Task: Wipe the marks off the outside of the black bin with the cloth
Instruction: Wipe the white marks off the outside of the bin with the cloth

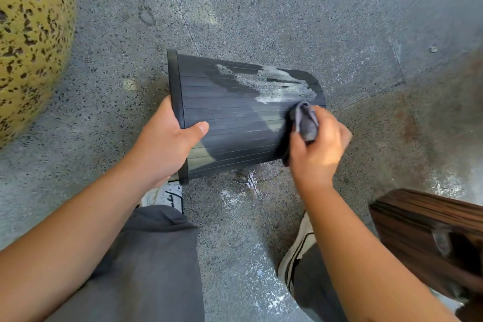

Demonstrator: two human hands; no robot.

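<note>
Head view: wiping underway, white marks (271,83) remain on bin (235,123).
Left hand (167,144) grips rim; right hand (317,144) pinches cloth (304,120); next stroke should go up over the marks.

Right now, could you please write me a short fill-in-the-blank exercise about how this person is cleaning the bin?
1. The black bin is held on its side by the ____ hand, which clasps its rim.
2. The right hand presses a grey ____ against the bin's ribbed wall.
3. The remaining mark on the bin is ____ in colour.
4. The floor below is speckled ____.

Missing words: left; cloth; white; grey
</note>
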